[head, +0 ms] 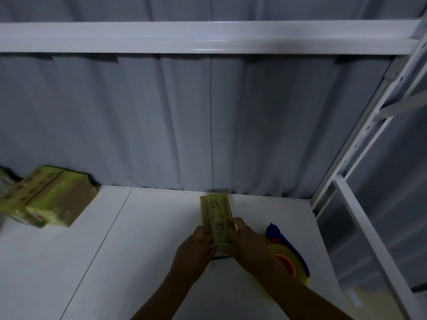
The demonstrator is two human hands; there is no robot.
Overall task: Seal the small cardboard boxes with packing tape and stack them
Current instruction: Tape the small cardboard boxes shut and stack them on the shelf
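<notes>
Cardboard box (216, 209), one, lies on the white bench (138, 250) at 6 o'clock. The left hand (196, 247) and right hand (248, 241) grip its near end from both sides, fingers curled. At 9 o'clock is a pile of boxes (53, 195), at least two. One tape dispenser (286, 252) lies at 5 o'clock, beside the right wrist.

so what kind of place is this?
Probably a small packing station: white table, grey curtain behind, white metal frame overhead; cardboard boxes piled at left; left hand and right hand hold a small box beside a tape dispenser.
</notes>
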